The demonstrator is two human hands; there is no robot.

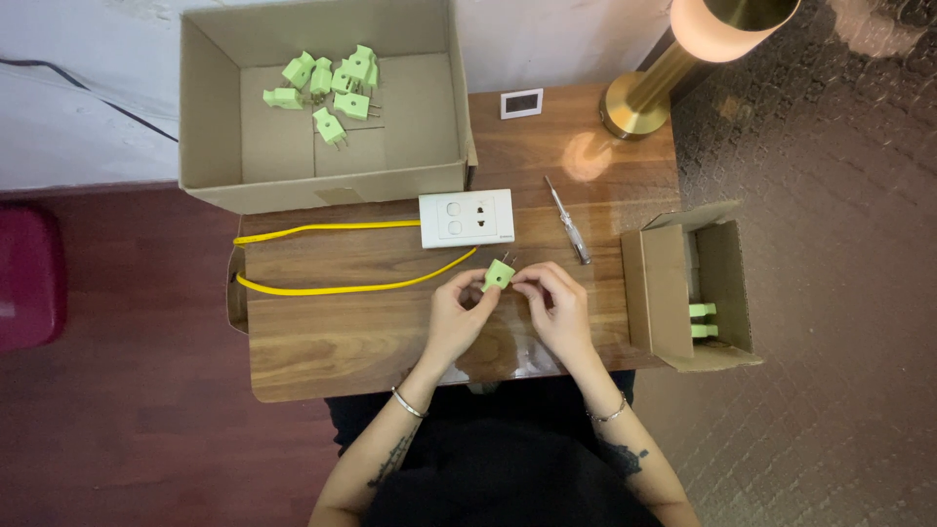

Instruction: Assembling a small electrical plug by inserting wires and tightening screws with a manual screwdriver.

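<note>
While both hands meet over the middle of the wooden table top [322, 342], a small light-green plastic plug [499, 275] sits pinched between them, raised just above the wood. Left hand [457, 317]: fingertips closed on the plug's left side, thumb underneath. Right hand [556, 307]: thumb and forefinger closed on the plug's right edge, near the two metal prongs, which point up and away from the person; the exact contact point is too small to read, probably at the prong base. A yellow cable [332, 288] runs in a long loop across the table from the left edge to the plug area and back up to a white rectangular wall socket plate [467, 218], which lies flat just beyond the hands. A slim screwdriver with clear handle [568, 222] lies to the right of the plate, apart from it. Large open cardboard box [210, 127] at the far edge holds a loose cluster of similar green plugs [327, 88]. Smaller open cardboard box [673, 293] at the right edge holds a few more. Brass lamp base [634, 102] stands at the far right corner.
</note>
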